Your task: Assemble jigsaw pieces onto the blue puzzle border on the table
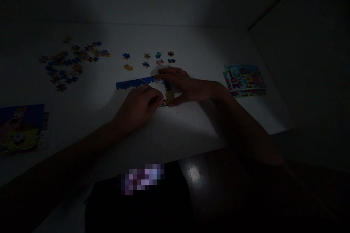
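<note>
The scene is dim. On a white table lies a joined strip of blue jigsaw pieces, turning down into a short column of yellow pieces. My left hand rests just below the strip with fingers curled toward the yellow pieces, pinching what looks like a small piece. My right hand lies over the strip's right corner, fingers pressed down on the joined pieces.
Several loose pieces lie just beyond the hands, and a larger scatter sits at the far left. A colourful cartoon picture lies at the left edge, a stack of cartoon prints at the right. A dark object is near me.
</note>
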`<state>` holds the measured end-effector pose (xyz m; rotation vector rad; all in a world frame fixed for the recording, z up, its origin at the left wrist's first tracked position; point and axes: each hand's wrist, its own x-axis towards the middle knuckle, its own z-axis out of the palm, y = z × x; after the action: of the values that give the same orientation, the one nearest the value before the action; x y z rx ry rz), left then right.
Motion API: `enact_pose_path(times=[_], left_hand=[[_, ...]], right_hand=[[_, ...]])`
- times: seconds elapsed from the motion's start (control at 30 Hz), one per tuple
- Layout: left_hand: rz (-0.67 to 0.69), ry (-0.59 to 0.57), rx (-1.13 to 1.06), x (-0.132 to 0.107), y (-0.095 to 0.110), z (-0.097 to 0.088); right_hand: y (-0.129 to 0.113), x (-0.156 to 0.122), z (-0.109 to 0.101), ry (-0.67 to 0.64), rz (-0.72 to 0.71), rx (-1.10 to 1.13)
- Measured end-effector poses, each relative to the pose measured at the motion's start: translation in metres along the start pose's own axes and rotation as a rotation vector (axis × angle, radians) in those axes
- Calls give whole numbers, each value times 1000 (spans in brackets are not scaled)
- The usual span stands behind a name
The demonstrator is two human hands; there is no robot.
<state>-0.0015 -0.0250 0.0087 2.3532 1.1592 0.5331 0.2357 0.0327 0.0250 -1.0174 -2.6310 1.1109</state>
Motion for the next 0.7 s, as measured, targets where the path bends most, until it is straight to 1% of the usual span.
enact_pose_path(times=[0.17, 0.3, 0.43, 0.57, 0.7], left_hand=[[94, 13, 114, -11, -2, -3], [136, 18, 143, -11, -5, -1], [147, 15, 175, -10, -6, 0], [176, 26, 211, -9, -4, -1], [192, 0, 204, -8, -5, 0]], right_hand=[[0, 0, 0, 8, -20, -1], [0, 0, -1, 6, -46, -11], [0, 0, -1, -1, -53, -16], [-2, 0, -2, -9, -27, -4], [-4, 0, -2, 3, -19, 17]])
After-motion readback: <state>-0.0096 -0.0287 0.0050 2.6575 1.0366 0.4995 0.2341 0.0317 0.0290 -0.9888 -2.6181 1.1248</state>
